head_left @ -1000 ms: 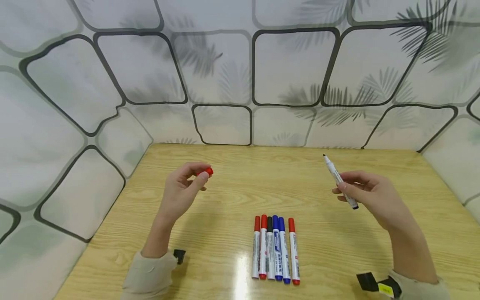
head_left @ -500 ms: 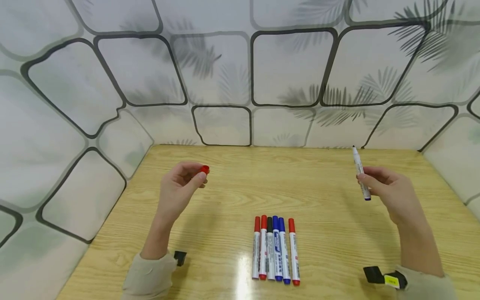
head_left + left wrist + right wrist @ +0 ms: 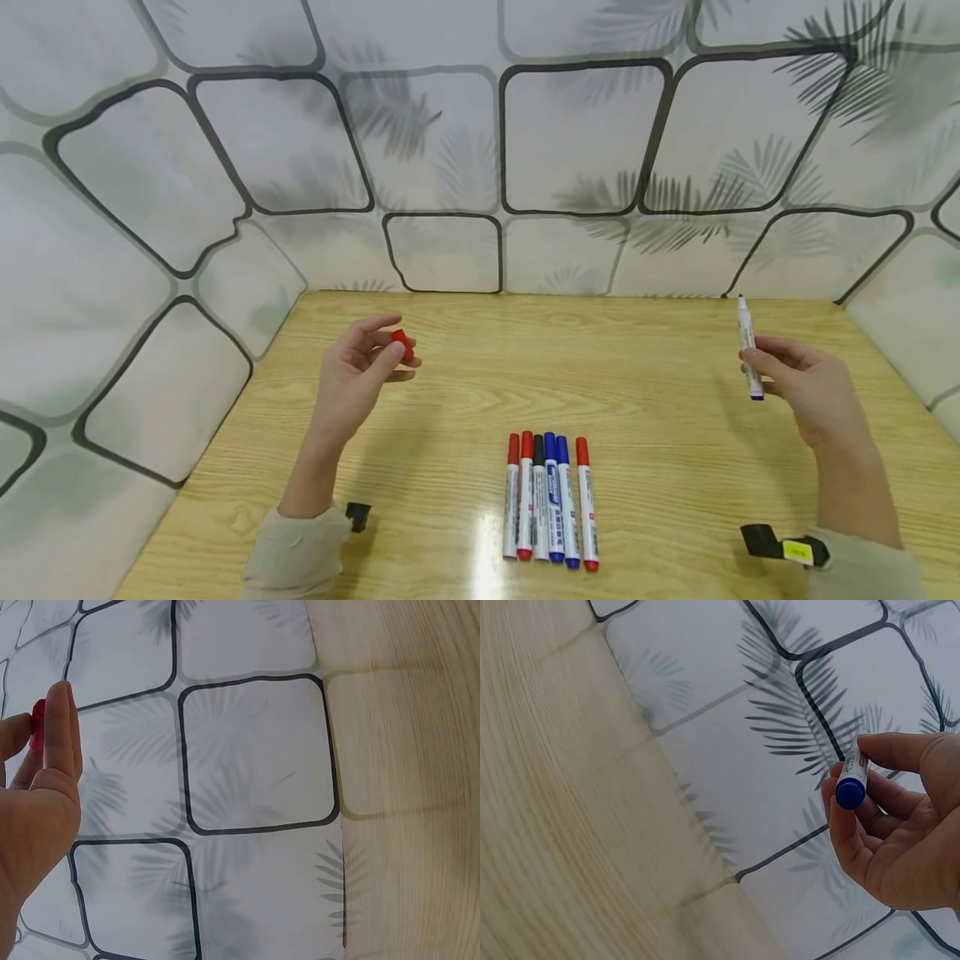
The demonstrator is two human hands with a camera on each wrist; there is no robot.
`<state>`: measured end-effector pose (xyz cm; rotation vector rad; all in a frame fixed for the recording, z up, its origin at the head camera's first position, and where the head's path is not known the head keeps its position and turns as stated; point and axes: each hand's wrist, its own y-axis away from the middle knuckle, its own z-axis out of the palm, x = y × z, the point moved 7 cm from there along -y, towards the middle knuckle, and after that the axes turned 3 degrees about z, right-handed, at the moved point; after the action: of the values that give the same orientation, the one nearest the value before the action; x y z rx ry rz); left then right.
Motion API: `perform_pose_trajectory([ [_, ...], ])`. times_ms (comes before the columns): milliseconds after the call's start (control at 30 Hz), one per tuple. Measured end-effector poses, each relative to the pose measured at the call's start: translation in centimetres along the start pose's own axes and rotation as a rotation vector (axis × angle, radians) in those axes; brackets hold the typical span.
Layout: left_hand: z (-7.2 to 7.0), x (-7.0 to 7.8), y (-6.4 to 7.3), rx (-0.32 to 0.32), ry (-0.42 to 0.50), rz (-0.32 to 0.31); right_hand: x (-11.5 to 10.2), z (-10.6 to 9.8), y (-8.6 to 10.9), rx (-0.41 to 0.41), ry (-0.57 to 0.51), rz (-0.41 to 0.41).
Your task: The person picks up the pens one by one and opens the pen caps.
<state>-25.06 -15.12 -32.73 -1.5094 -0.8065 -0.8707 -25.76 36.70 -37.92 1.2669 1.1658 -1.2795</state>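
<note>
As your left hand [image 3: 351,377] pinches a red plastic cap [image 3: 403,343] at eight o'clock, your right hand [image 3: 821,392] grips an uncapped white, blue-ended marker [image 3: 747,333] at three; six white markers [image 3: 554,500] toward six still wear red, black, blue caps [image 3: 562,450].

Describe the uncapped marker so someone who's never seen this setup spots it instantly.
Above the right side of the wooden table is the person's right hand. It pinches the uncapped marker, white with a blue rear end. Unlike the six capped markers lying in a row, its tip is bare.
</note>
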Motion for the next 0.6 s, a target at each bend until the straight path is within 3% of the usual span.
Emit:
perform_pose_trajectory([
  [200,-0.1,-0.4,0.4,-0.041,-0.028,-0.067,0.8,-1.0,-0.6,0.005,-0.018,0.035],
  [467,-0.7,-0.6,0.8,-0.029,-0.145,-0.044,2.2,-2.4,-0.9,0.005,-0.011,0.112],
  [600,-1.2,-0.5,0.9,-0.002,-0.129,-0.044,3.0,-2.6,-1.3,0.005,-0.021,0.138],
])
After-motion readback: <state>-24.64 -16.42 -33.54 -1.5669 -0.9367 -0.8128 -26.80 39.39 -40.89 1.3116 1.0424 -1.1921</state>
